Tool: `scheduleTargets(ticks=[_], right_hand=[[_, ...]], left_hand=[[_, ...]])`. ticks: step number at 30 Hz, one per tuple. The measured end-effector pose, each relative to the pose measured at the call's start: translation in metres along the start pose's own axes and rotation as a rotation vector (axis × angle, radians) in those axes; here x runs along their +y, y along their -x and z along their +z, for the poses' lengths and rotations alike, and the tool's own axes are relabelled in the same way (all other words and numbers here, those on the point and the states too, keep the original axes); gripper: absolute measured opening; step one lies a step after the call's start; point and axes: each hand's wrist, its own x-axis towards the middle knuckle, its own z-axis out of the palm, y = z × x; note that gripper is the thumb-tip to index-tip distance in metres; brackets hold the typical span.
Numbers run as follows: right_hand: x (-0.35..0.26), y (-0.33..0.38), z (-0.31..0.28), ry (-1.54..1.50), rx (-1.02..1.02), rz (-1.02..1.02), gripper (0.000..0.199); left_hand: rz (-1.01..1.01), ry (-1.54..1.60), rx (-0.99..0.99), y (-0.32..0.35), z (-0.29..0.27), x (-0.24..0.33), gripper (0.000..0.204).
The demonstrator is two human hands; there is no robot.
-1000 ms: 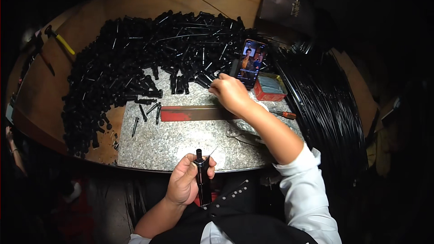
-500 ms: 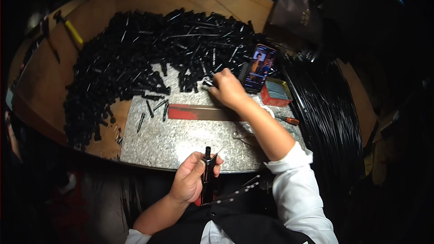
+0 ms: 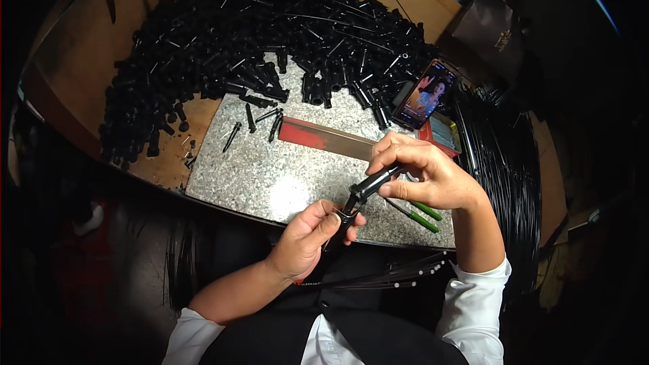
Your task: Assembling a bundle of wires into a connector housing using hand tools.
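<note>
My right hand (image 3: 422, 174) grips a short black plastic tube (image 3: 374, 182) by its upper end, slanting down to the left. My left hand (image 3: 313, 235) sits just below it at the near edge of the granite slab (image 3: 270, 176), fingers closed around the lower black piece (image 3: 347, 214) that meets the tube's end. Both hands hover over the slab's front right corner. A big heap of similar black tubes (image 3: 223, 47) covers the round wooden table (image 3: 74, 54) behind the slab.
A red metal bar (image 3: 318, 136) lies across the slab. A phone (image 3: 424, 94) with a lit screen leans at the heap's right edge. Green-handled tools (image 3: 420, 213) lie under my right hand. Thin black rods (image 3: 503, 162) are bundled at the right. A few loose tubes (image 3: 253, 120) lie on the slab.
My right hand came back from the heap with a black tube and brought it down to my left hand. The view has tilted lower and closer.
</note>
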Motion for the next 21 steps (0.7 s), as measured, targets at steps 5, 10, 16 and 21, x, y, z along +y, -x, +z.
scheduleTargets(ticks=[5,10,16,21], right_hand=[[-0.001,-0.008,0.007,-0.008,0.009,-0.116,0.024],[-0.010,-0.011,0.019,-0.216,-0.008,-0.043,0.024],[-0.017,-0.014,0.031,-0.177,0.075,0.105,0.032],[-0.028,-0.018,0.032,-0.030,0.099,0.086,0.035]], left_hand=[[0.015,-0.027,0.000,-0.001,0.003,0.002,0.021],[0.016,-0.052,0.046,-0.002,0.007,0.005,0.017],[0.019,-0.073,0.045,-0.003,0.004,0.005,0.018],[0.032,-0.109,0.038,-0.003,0.002,0.001,0.019]])
